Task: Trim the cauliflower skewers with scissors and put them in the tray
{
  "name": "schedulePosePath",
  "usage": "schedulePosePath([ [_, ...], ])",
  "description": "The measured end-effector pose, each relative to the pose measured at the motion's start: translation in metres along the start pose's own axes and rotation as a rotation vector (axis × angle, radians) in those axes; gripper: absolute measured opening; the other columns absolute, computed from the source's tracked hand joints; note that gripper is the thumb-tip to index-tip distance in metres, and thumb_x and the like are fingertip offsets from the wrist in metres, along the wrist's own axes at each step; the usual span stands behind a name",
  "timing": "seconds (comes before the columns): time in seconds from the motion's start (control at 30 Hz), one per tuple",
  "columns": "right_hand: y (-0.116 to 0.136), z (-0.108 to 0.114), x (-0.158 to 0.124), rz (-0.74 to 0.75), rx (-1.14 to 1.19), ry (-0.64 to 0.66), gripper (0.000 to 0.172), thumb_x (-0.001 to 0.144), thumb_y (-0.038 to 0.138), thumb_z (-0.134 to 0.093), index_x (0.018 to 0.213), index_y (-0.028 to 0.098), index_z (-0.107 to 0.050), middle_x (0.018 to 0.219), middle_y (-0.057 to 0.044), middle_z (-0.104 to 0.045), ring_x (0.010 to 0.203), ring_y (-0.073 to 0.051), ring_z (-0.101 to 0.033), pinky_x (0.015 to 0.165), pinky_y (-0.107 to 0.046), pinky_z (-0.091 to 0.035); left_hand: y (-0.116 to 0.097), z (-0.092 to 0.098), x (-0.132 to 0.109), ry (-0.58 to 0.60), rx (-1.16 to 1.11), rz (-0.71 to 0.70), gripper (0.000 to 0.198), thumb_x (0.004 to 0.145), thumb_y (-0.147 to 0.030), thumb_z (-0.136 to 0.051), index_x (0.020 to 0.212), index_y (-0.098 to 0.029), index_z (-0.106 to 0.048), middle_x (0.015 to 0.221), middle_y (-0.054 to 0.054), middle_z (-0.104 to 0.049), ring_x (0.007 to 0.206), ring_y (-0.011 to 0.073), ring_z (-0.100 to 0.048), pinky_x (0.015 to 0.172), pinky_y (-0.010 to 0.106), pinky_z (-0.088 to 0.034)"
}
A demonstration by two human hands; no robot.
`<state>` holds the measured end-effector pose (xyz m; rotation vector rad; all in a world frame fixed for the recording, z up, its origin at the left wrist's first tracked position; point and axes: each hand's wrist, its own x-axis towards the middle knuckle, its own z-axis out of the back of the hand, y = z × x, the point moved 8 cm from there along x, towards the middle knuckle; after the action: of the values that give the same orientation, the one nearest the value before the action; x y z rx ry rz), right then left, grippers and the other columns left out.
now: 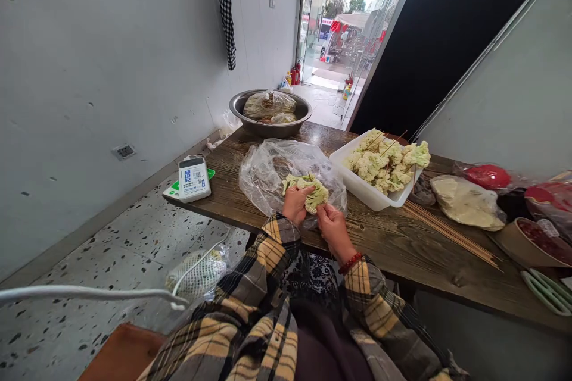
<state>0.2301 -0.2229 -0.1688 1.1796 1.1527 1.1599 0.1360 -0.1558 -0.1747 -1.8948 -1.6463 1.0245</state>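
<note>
Head view shows your left hand (pixel 295 203) clamped on a cauliflower piece (pixel 319 194) over the plastic bag (pixel 263 171), right hand (pixel 333 228) pinching its five-o'clock edge, white tub (pixel 364 190) at two o'clock.

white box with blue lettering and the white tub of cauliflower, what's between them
In the head view, a crumpled clear plastic bag; above it, the left hand holds a cauliflower piece, with the right hand at its near edge.

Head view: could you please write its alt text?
A left hand holds cauliflower, the right hand at its edge, over a clear plastic bag on a wooden table. At right are a white tub of cauliflower florets and wooden skewers; behind, a metal basin.
</note>
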Motion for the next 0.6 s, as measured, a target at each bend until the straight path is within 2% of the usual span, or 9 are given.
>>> schedulePosePath([
  [0.17, 0.007, 0.005, 0.009, 0.072, -0.068, -0.039, 0.029, 0.076, 0.048, -0.058, 0.061, 0.024, -0.052, 0.046, 0.006, -0.041, 0.050, -0.012, -0.036, 0.045, -0.023, -0.029, -0.005, -0.001, -0.003, 0.048, -0.001, 0.024, 0.029, 0.053, -0.015, -0.080, 0.077, -0.012, -0.063, 0.068, 0.003, -0.069, 0.064, 0.0182, -0.067, 0.069, 0.034, -0.055],
  [0.4, 0.012, 0.013, 0.002, 0.124, -0.119, -0.098, 0.029, 0.077, 0.042, -0.057, 0.056, 0.024, -0.048, 0.052, 0.004, -0.047, 0.058, -0.014, -0.040, 0.049, -0.024, -0.033, 0.001, -0.001, -0.002, -0.007, 0.011, -0.013, 0.031, 0.052, -0.019, -0.083, 0.072, -0.013, -0.061, 0.063, 0.002, -0.066, 0.068, 0.0203, -0.067, 0.071, 0.035, -0.053],
  [0.5, 0.011, 0.014, -0.008, 0.118, -0.112, -0.105, 0.031, 0.079, 0.044, -0.055, 0.057, 0.024, -0.047, 0.051, 0.004, -0.045, 0.056, -0.014, -0.040, 0.048, -0.023, -0.032, -0.004, 0.003, 0.003, -0.046, 0.016, -0.041, 0.026, 0.057, -0.018, -0.080, 0.072, -0.014, -0.059, 0.060, -0.001, -0.063, 0.063, 0.0168, -0.064, 0.071, 0.034, -0.053],
  [0.6, 0.009, 0.013, -0.020, 0.101, -0.092, -0.092, 0.034, 0.078, 0.048, -0.057, 0.056, 0.024, -0.046, 0.048, 0.005, -0.043, 0.053, -0.013, -0.039, 0.044, -0.023, -0.030, -0.017, 0.012, 0.010, -0.094, 0.019, -0.084, 0.017, 0.064, -0.015, -0.072, 0.072, -0.017, -0.056, 0.060, -0.004, -0.061, 0.058, 0.0115, -0.059, 0.072, 0.031, -0.053],
])
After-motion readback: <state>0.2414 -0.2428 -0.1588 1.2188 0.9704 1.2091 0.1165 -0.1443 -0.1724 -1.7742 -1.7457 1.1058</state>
